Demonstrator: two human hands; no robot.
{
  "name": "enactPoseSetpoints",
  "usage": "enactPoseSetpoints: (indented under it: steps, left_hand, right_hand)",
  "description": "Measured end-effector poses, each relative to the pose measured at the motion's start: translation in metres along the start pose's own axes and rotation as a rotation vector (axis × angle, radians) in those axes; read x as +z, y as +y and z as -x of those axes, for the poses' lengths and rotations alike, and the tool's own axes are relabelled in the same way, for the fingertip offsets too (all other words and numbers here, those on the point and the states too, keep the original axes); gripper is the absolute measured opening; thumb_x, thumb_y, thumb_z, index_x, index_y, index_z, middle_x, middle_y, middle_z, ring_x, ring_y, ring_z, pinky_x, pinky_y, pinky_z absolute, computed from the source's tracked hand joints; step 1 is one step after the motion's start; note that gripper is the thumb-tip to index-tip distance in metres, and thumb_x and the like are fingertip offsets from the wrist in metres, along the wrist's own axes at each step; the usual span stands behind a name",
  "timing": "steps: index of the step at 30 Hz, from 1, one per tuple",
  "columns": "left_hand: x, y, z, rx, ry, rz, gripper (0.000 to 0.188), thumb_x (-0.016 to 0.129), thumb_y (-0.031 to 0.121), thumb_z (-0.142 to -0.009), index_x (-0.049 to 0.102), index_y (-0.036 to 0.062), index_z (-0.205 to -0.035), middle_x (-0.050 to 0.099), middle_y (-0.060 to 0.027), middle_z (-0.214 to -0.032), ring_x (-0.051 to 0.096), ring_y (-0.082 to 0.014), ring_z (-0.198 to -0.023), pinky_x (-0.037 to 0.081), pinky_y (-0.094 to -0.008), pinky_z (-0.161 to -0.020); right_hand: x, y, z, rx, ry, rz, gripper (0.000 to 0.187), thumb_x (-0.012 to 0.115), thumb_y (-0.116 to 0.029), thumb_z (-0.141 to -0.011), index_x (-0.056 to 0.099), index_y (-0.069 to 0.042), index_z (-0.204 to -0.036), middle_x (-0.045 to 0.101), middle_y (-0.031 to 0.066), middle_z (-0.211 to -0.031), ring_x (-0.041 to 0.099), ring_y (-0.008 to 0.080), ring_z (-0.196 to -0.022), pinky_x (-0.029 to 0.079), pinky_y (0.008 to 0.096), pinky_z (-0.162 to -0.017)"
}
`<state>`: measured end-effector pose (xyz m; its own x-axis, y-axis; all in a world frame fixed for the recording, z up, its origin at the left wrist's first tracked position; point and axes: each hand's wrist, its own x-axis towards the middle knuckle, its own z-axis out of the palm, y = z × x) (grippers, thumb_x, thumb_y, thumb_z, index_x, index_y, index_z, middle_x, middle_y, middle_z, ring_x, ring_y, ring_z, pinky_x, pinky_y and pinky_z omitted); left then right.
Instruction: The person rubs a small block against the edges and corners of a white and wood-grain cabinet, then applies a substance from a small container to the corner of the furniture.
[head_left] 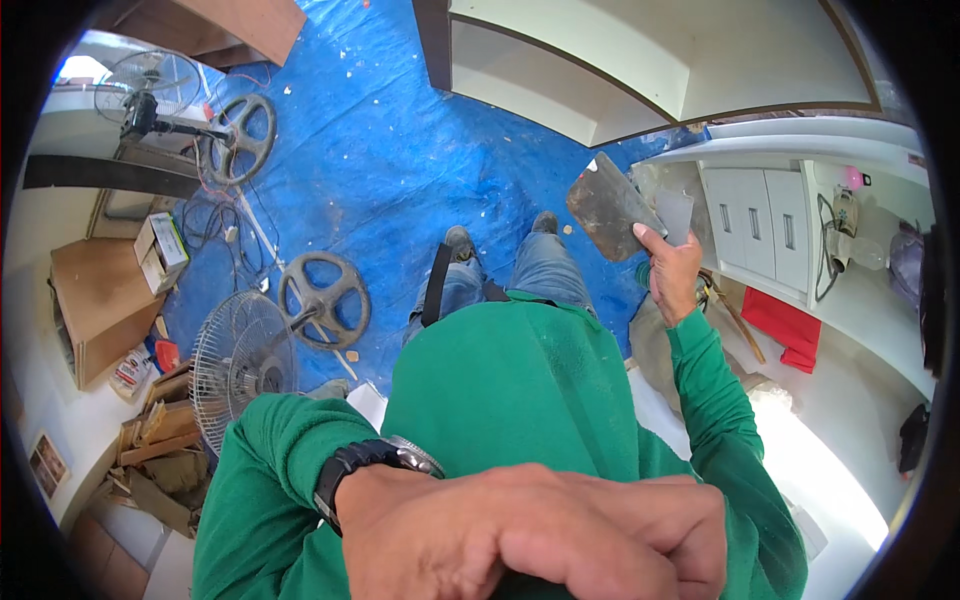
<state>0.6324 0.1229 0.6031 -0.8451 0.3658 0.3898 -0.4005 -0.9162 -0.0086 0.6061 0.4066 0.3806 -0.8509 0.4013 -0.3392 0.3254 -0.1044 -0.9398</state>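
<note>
2 flat plates (610, 205): gripped in my right hand (674, 270).
Left hand (540, 535): fingers curled; whether holding anything, I cannot tell.
Underfoot: blue tarpaulin (430, 150).

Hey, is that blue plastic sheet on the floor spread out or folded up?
Spread out: the blue plastic sheet lies wide, lightly wrinkled, and both dark grey shoes rest on it.

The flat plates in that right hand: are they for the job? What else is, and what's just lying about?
Seemingly for the job, both held in the right hand:
dark flat plate
smaller grey plate

Probably just lying or standing about:
nearer fan, at lower left
wood pieces beside it
brown box
</note>
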Motion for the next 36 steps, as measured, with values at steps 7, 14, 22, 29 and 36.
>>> enactPoseSetpoints:
  steps: [7, 14, 22, 29, 36]
  left_hand:
    - [0.007, -0.008, -0.002, -0.031, 0.028, -0.04, 0.024, 0.073, 0.016, -0.095, 0.069, -0.007, -0.099, 0.057, -0.0254, -0.106, 0.058, -0.0314, -0.086, 0.048, -0.0443, -0.082]
    - [0.012, -0.017, 0.003, -0.028, 0.038, -0.046, 0.022, 0.07, 0.016, -0.096, 0.067, -0.0058, -0.096, 0.057, -0.0236, -0.103, 0.057, -0.0294, -0.083, 0.047, -0.042, -0.077]
    - [0.019, -0.029, 0.009, -0.046, 0.032, -0.058, 0.021, 0.068, 0.016, -0.097, 0.064, -0.0045, -0.092, 0.057, -0.0216, -0.099, 0.055, -0.0271, -0.079, 0.046, -0.0393, -0.072]
    - [0.03, -0.034, 0.018, -0.082, 0.047, -0.095, 0.022, 0.065, 0.016, -0.099, 0.062, -0.0033, -0.089, 0.057, -0.0198, -0.096, 0.054, -0.0251, -0.075, 0.045, -0.037, -0.068]
    - [0.059, -0.032, 0.021, -0.065, 0.057, -0.419, 0.024, 0.061, 0.016, -0.101, 0.058, -0.0005, -0.084, 0.057, -0.0168, -0.09, 0.052, -0.024, -0.07, 0.043, -0.0356, -0.062]
  right_hand:
    - [-0.015, 0.006, 0.005, 0.029, 0.006, -0.024, 0.052, 0.078, 0.005, -0.083, 0.06, 0.006, -0.131, 0.067, 0.0109, -0.122, 0.066, 0.0207, -0.109, 0.052, 0.0333, -0.097]
    - [-0.016, 0.008, 0.015, -0.003, 0.032, -0.046, 0.044, 0.076, 0.007, -0.084, 0.061, 0.006, -0.125, 0.069, 0.0108, -0.115, 0.069, 0.0215, -0.103, 0.055, 0.0348, -0.093]
    - [-0.029, 0.011, 0.025, 0.011, 0.039, -0.044, 0.048, 0.078, 0.006, -0.081, 0.062, 0.006, -0.127, 0.068, 0.0102, -0.119, 0.067, 0.0205, -0.106, 0.053, 0.0333, -0.096]
    - [-0.036, 0.016, 0.042, 0.01, 0.05, -0.06, 0.049, 0.081, 0.003, -0.08, 0.063, 0.006, -0.126, 0.069, 0.0096, -0.116, 0.067, 0.0187, -0.103, 0.053, 0.0318, -0.094]
    - [-0.049, 0.017, 0.055, -0.054, 0.064, 0.002, 0.048, 0.082, -0.002, -0.08, 0.064, 0.007, -0.124, 0.069, 0.0097, -0.115, 0.066, 0.0179, -0.101, 0.051, 0.0315, -0.093]
